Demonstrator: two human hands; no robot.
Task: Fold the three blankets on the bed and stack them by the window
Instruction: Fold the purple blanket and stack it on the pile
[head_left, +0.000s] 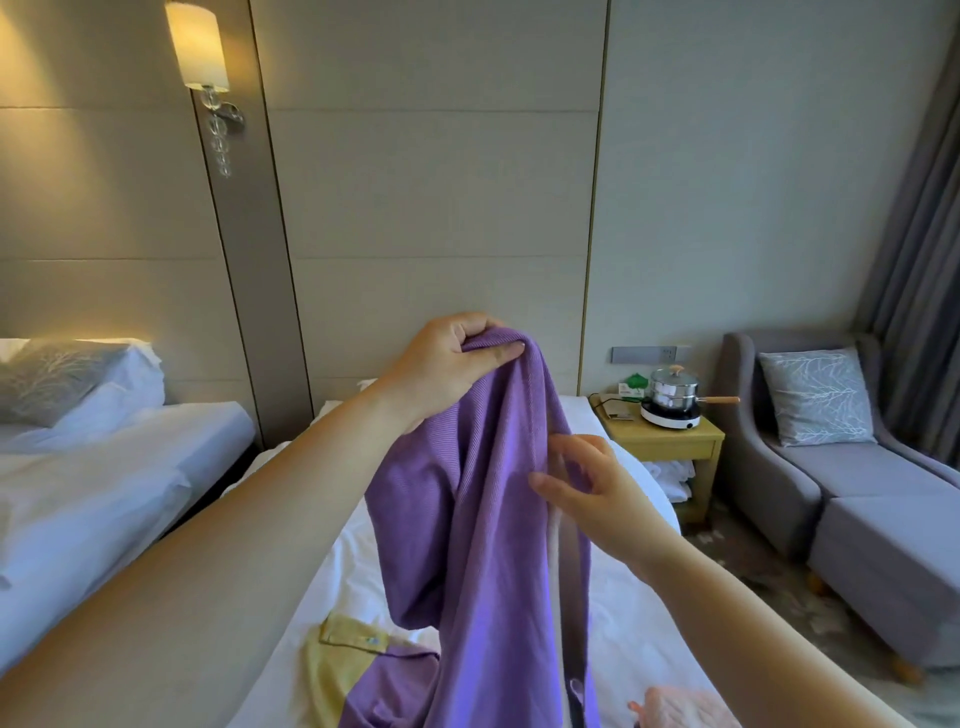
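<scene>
Gripping the purple blanket (483, 499) by a bunched top fold with the left hand (452, 364), thumb and fingers clamped on the cloth, and holding it up over the bed (639, 649) with its lower end trailing onto the sheet. Reaching in at the hanging edge with the right hand (587, 483), thumb lying on the front of the cloth; too blurred at the fingers to tell whether pinching or only touching. Probably hunting for a corner to start the fold. Risking a lopsided fold by catching a mid-edge instead of a true corner, with the twisting and bunching hiding the corners. Risking too a slip from the single high grip, dropping the cloth in a heap. Trailing over the yellow blanket (337, 654) below and likely dragging it along on any lift or shake; hanging close to the pink blanket (685, 706) at the bottom edge as well. Standing off to the right: a bedside worktop (670, 441) carrying a steel pot (672, 387) on a hotplate (670, 417), then a grey armchair (857, 467) and a curtain (919, 260), presumably marking the window side. Needing care there, a wide swing of cloth possibly catching the pot handle.
</scene>
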